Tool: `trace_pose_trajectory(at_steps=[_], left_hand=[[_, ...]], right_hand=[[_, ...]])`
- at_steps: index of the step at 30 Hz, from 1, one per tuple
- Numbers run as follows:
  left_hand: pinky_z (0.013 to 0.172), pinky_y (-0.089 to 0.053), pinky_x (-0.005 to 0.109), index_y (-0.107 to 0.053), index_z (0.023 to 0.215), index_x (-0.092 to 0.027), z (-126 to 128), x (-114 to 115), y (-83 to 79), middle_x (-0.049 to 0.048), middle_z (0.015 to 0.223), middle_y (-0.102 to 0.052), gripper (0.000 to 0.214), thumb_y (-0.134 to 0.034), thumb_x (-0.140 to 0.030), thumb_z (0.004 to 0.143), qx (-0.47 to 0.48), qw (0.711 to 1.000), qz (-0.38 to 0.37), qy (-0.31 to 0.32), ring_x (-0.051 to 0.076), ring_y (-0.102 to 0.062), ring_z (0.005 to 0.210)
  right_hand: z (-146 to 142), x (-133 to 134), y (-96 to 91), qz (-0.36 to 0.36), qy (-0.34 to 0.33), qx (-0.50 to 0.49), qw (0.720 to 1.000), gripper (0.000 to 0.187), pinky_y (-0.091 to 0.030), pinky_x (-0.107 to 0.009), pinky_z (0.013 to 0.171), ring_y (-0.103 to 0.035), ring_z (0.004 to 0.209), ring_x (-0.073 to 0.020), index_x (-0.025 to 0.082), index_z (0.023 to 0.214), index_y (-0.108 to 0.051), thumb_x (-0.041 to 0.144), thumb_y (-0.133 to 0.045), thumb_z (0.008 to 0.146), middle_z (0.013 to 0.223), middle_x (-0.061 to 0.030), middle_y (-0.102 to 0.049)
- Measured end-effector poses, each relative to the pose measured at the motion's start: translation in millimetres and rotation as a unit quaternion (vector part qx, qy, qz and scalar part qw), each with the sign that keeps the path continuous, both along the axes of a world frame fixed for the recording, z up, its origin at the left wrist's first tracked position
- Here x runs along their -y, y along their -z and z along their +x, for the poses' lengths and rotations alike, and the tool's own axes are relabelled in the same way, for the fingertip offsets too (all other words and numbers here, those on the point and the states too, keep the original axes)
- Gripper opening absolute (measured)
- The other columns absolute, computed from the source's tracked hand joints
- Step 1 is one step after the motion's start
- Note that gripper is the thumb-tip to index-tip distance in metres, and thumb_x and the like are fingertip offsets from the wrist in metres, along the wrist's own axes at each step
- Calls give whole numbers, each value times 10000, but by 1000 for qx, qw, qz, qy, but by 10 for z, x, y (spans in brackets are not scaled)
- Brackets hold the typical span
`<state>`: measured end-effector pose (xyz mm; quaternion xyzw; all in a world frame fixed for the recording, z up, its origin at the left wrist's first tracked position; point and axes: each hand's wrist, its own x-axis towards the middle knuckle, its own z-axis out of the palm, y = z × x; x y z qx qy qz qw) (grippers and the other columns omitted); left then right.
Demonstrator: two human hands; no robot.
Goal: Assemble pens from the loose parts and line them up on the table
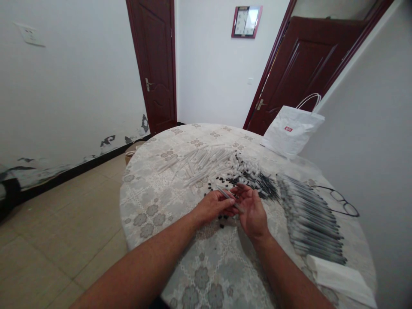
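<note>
My left hand [210, 207] pinches a slim, clear pen barrel [224, 193] between thumb and fingers. The barrel slants down to the right, its lower end by the palm of my right hand [253, 215]. That hand is turned palm up with its fingers loosely spread; I cannot make out any small part lying in it. Beyond both hands lie a heap of clear pen barrels [206, 162], a scatter of small white pieces [254, 172] and a bunch of dark, thin pen refills [268, 185]. Several small black pieces [222, 225] dot the cloth near my left hand.
Rows of dark-tipped pens [317, 216] lie to the right on the round table with its patterned cloth [154, 216]. Past them are eyeglasses [343, 201] and a white packet [343, 277]. A white paper bag [294, 128] stands at the back right edge.
</note>
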<state>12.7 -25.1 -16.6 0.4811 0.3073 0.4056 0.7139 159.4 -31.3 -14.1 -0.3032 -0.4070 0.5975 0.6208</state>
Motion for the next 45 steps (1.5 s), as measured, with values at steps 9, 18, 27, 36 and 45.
trace_pose_trajectory(at_steps=[9,18,27,36,45], left_hand=[[724,-611,321,-663,940,-119,-136,-120,-69,128,891,-755,192,-717,-281,852,166,975,-110,-102,190,-737,767],[724,-623,335,-648,901,-112,-325,-296,-101,100,803,-744,142,-586,-234,938,263,928,-148,-218,175,-730,713],[816,-607,383,-597,941,-132,-269,-241,-95,132,939,-747,131,-651,-241,894,231,949,-98,-192,256,-738,937],[799,-605,374,-530,1025,-171,-214,-162,-141,96,989,-731,275,-723,-211,834,198,967,-62,-150,253,-741,929],[827,-586,383,-536,1023,-176,-199,-141,-133,99,1014,-733,269,-723,-249,844,188,974,-45,-120,235,-738,915]], right_hand=[[519,-206,-261,3,89,215,972,346,-499,-337,734,-655,905,-221,235,1025,-659,529,-593,855,979,-55,-694],[1036,-13,-528,41,-181,712,678,201,-367,-245,586,-577,682,-151,198,866,-691,382,-685,784,775,-17,-676],[717,19,-258,124,-162,675,709,110,-338,-245,552,-554,601,-141,218,706,-688,116,-658,675,680,6,-678],[293,-154,-92,41,-18,295,955,208,-496,-263,578,-612,674,-153,213,962,-629,359,-676,821,790,-2,-672],[98,-126,69,-1,2,183,983,308,-505,-274,605,-611,628,-130,212,1032,-689,397,-733,789,859,-12,-709]])
